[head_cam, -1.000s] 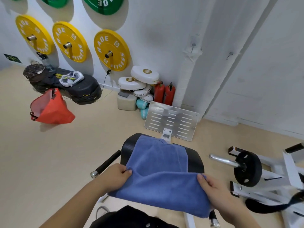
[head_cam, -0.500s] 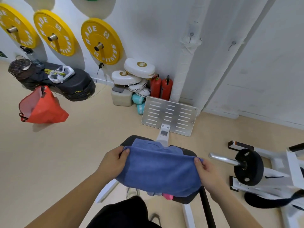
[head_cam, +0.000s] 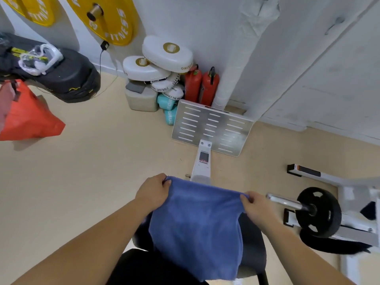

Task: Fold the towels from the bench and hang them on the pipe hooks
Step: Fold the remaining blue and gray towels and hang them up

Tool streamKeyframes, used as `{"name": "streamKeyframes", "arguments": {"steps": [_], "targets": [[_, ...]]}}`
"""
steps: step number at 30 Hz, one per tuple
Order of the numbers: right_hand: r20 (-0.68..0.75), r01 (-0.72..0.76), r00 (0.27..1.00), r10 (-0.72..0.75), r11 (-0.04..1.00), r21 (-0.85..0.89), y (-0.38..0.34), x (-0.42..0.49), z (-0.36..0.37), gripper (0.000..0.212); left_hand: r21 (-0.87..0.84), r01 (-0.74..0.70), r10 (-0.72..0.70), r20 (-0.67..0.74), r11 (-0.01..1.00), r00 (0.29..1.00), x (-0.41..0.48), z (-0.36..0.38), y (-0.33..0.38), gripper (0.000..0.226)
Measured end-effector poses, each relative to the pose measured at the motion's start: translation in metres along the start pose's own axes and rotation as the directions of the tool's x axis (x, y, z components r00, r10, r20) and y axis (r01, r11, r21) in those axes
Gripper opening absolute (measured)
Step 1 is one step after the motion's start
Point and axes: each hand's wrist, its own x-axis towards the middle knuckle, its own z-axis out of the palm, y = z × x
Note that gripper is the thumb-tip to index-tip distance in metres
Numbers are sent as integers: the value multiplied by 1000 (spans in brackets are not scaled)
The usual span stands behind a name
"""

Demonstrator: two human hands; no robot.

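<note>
A blue towel (head_cam: 197, 227) hangs in the air above the black bench pad (head_cam: 253, 243), held up by its top edge. My left hand (head_cam: 153, 194) grips the towel's upper left corner. Its upper right corner is pinched by my right hand (head_cam: 254, 208). The towel drapes down toward me and covers most of the bench. On the wall at the top right run white wrapped pipes (head_cam: 238, 58), and a small hook (head_cam: 334, 24) sticks out beside one of them.
A slotted metal footplate (head_cam: 211, 128) stands ahead of the bench. Red extinguishers (head_cam: 202, 85) and white pads (head_cam: 164, 56) crowd the wall corner. A loaded black weight plate (head_cam: 317, 211) on a white frame sits at right. A red bag (head_cam: 26, 118) and black case (head_cam: 61, 77) lie left.
Both hands have lifted the towel off the bench and raised its top edge, so it now hangs down instead of lying on the pad. The view has tilted downward and closer.
</note>
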Motion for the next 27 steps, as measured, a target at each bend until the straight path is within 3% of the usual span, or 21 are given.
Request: {"name": "streamKeyframes", "arguments": {"steps": [6,10,14,18,22,27], "targets": [[79,-44,995,57,987,-152,16,58,28,29,228,62,-85,91,972,992,41,13,-10,22],[138,-46,987,80,971,-234,15,79,39,19,251,27,-67,150,968,986,60,30,-11,22],[246,-39,962,115,955,-292,18,88,48,14,386,-95,-64,379,917,923,70,38,-15,59],[319,-7,939,129,934,-358,21,86,45,15,536,-180,-81,427,825,900,69,46,-10,75],[310,-6,944,113,946,-324,19,82,39,29,631,-212,-35,355,746,934,65,46,-3,53],[339,-91,926,167,969,-229,21,65,28,20,350,-133,50,235,927,971,47,25,-4,14]]}}
